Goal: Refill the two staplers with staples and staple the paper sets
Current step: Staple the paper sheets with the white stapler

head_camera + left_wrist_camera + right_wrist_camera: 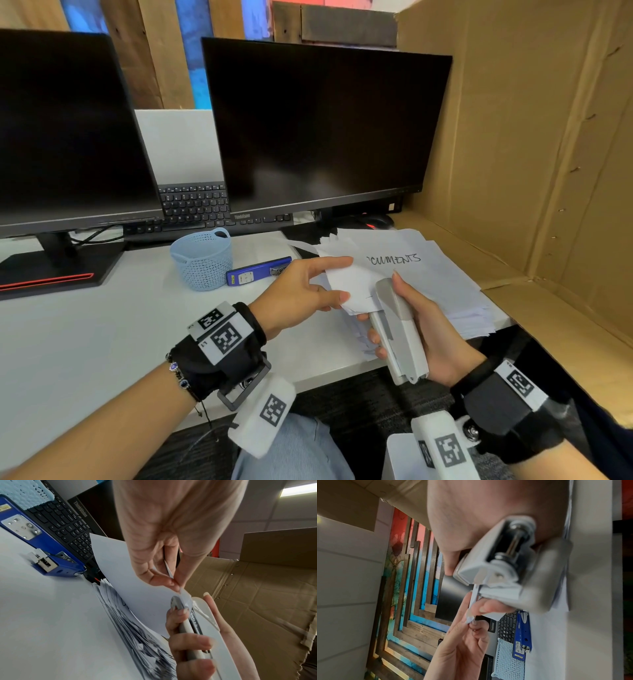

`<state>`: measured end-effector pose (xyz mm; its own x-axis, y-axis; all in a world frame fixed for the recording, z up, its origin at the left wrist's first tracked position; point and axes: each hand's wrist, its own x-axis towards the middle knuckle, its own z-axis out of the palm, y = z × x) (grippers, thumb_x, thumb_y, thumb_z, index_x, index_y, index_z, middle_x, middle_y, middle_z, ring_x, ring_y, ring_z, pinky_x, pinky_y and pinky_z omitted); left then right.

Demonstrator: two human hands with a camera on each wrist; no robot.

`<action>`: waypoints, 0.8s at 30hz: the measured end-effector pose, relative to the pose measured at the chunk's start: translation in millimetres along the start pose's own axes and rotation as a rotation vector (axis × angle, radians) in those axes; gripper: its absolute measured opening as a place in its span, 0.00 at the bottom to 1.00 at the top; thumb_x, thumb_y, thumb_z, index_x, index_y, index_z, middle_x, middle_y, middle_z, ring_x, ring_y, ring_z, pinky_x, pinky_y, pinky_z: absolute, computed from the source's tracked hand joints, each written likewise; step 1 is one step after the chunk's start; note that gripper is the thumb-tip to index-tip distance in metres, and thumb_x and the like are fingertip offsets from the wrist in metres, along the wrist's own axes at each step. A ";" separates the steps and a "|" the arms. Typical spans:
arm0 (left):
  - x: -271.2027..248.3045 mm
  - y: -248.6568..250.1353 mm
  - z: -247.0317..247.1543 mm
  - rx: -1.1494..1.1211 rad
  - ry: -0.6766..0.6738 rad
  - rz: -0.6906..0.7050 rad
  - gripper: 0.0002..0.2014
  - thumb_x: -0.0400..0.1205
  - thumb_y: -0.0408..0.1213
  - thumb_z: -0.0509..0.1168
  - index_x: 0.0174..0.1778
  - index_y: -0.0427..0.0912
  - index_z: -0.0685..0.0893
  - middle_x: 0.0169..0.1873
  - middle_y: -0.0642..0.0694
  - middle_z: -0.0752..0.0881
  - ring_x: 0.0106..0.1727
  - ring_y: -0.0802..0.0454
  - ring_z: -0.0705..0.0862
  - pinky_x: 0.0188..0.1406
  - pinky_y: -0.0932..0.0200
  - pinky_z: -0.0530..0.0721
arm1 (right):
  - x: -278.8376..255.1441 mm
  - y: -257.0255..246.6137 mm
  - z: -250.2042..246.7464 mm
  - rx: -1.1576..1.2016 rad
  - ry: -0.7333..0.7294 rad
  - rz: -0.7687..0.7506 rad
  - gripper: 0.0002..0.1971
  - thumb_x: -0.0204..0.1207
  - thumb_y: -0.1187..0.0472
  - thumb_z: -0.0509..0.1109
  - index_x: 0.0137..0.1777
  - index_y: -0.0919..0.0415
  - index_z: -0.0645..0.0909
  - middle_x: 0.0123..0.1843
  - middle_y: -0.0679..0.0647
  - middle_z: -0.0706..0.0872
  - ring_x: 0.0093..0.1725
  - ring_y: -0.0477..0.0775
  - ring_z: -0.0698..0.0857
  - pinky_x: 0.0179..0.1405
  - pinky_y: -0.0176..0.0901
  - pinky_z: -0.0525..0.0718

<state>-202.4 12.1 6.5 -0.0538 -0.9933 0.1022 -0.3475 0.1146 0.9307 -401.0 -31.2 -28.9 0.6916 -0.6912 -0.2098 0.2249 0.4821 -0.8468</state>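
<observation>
My right hand [407,329] grips a grey-white stapler [399,329], its nose over the corner of a white paper set [346,287]. That corner sits between the stapler's arms [186,601]. My left hand [308,287] pinches the same paper set between thumb and forefinger just left of the stapler; the left wrist view shows that paper set [126,572] lifted off the pile. A blue stapler [258,270] lies on the white desk [85,342] beside a light blue basket [202,258]. A pile of papers [428,274], the top sheet handwritten, lies behind my hands.
Two dark monitors [322,126] and a black keyboard [195,205] stand at the back. A cardboard wall [531,137] closes off the right side. A mouse [376,222] lies behind the papers. The desk edge runs just under my wrists.
</observation>
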 end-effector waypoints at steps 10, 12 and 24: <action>-0.8 -2.6 0.1 -0.008 0.026 -0.007 0.27 0.79 0.32 0.71 0.74 0.51 0.76 0.68 0.50 0.81 0.38 0.59 0.86 0.42 0.65 0.83 | 0.3 1.4 2.6 -0.009 0.004 0.027 0.29 0.75 0.35 0.63 0.49 0.62 0.90 0.42 0.59 0.83 0.31 0.54 0.80 0.28 0.43 0.80; -0.9 -3.0 0.3 -0.012 0.022 -0.008 0.27 0.79 0.32 0.71 0.74 0.51 0.76 0.67 0.50 0.82 0.40 0.58 0.87 0.41 0.66 0.83 | -0.2 1.4 3.5 -0.012 0.005 0.023 0.28 0.76 0.36 0.62 0.47 0.61 0.91 0.41 0.58 0.82 0.31 0.54 0.80 0.27 0.42 0.80; -1.5 -7.3 2.6 -0.024 0.013 0.001 0.27 0.78 0.33 0.72 0.73 0.53 0.77 0.68 0.53 0.82 0.39 0.58 0.87 0.40 0.68 0.82 | 1.3 5.0 6.9 -0.038 0.098 -0.018 0.26 0.75 0.41 0.66 0.49 0.67 0.85 0.33 0.57 0.80 0.28 0.50 0.79 0.25 0.37 0.80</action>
<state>-202.2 12.8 -1.4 -0.0421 -0.9933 0.1073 -0.3247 0.1152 0.9388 -394.3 -26.0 -30.0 0.6169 -0.7497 -0.2395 0.2093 0.4496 -0.8684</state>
